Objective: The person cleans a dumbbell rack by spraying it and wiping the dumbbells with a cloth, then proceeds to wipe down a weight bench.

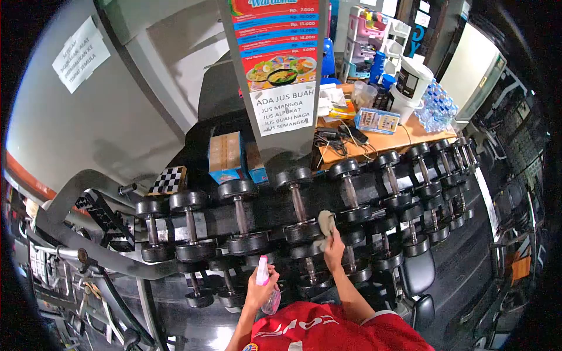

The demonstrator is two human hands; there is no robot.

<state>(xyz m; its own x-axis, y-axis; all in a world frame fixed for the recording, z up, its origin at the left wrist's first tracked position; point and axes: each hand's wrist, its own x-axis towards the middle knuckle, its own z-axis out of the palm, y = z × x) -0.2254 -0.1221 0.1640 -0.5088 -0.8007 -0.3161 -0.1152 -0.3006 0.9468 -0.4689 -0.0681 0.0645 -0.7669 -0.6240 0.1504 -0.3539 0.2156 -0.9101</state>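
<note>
My left hand [261,288] is wrapped round a spray bottle [271,302] with a pink and white nozzle, low in the middle of the view. To its right, my right hand [333,250] grips a pale cloth [326,223]. The cloth is at the lower end of a black dumbbell [298,202] with a metal handle, on the upper row of a rack. Whether the cloth touches the dumbbell is hard to tell. More dumbbells lie on both sides and in a lower row, one [310,270] just beneath the cloth.
Behind the rack stand a pillar with a menu poster [284,111], cardboard boxes [226,153] and a checkered board [168,180]. A wooden table [411,133] holds buckets, cables and bottled water. A black padded seat [419,272] is at the lower right.
</note>
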